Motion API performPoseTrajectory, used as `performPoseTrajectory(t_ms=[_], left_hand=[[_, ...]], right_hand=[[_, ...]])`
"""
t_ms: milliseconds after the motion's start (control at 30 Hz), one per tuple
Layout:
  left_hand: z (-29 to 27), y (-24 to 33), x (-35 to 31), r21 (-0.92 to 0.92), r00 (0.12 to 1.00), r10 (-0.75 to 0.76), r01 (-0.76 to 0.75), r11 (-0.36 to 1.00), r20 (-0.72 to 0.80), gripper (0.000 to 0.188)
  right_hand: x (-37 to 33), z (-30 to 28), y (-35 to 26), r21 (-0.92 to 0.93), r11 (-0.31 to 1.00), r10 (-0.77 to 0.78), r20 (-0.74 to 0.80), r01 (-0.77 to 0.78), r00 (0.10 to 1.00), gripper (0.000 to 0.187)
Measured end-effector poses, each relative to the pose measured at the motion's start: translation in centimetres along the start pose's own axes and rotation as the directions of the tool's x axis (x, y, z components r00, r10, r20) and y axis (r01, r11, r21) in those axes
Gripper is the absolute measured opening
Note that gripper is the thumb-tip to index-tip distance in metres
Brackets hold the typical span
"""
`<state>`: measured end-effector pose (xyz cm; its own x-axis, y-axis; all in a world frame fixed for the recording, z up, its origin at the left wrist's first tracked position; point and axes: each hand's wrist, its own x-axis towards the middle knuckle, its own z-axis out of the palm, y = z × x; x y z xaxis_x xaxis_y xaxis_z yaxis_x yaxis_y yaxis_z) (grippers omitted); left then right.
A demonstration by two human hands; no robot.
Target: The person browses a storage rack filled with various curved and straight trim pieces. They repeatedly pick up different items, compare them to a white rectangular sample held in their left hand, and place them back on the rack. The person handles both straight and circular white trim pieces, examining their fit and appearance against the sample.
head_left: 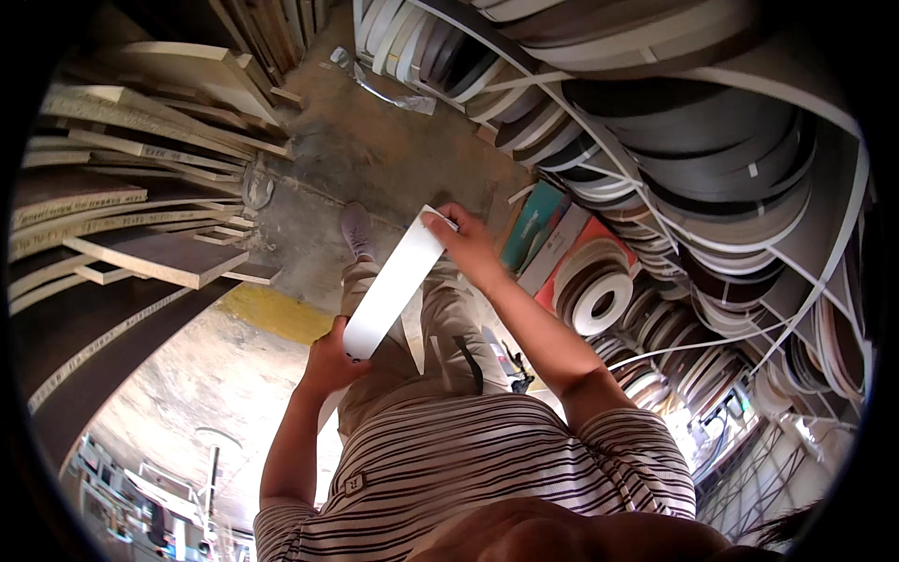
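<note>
White strip (393, 284) held at both ends

Our left hand (335, 361) and right hand (464, 246) grip it, partly hiding its ends; we cannot make out the dark marks (355, 357) low down. It slants above our legs (448, 323), bright and straight-sided.

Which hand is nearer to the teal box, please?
The right hand, left of the teal box in the picture; the left hand is farther, at the lower end of the white band.
</note>
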<state>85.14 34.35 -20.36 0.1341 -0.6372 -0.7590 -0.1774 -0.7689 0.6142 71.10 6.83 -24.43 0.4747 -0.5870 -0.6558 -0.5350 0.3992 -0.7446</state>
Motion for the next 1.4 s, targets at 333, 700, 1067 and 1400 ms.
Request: performPoseTrajectory(t_ms=[333, 700, 1067, 1400], left_hand=[[-0.2, -1.2, 0.5, 0.095, 0.991, -0.075, 0.065, 0.993, 0.111, 0.063], [9.0, 1.9, 4.6, 0.117, 0.974, -0.08, 0.056, 0.992, 0.212, 0.066], [11.9, 3.8, 4.7, 0.18, 0.973, -0.137, 0.103, 0.978, 0.187, 0.073], [12.3, 2.8, 4.2, 0.157, 0.974, -0.112, 0.081, 0.984, 0.199, 0.068]], right_hand=[[-1.2, 0.7, 5.0, 0.14, 0.989, -0.023, -0.114, 0.039, 0.993, 0.025], [-2.3, -7.3, 12.0, 0.273, 0.962, 0.058, -0.254, 0.014, 0.965, 0.024], [-3.3, -9.1, 14.5, 0.203, 0.978, 0.025, -0.376, 0.056, 0.926, 0.02], [-3.0, -9.0, 16.0, 0.221, 0.966, -0.05, -0.343, 0.132, 0.938, 0.02]])
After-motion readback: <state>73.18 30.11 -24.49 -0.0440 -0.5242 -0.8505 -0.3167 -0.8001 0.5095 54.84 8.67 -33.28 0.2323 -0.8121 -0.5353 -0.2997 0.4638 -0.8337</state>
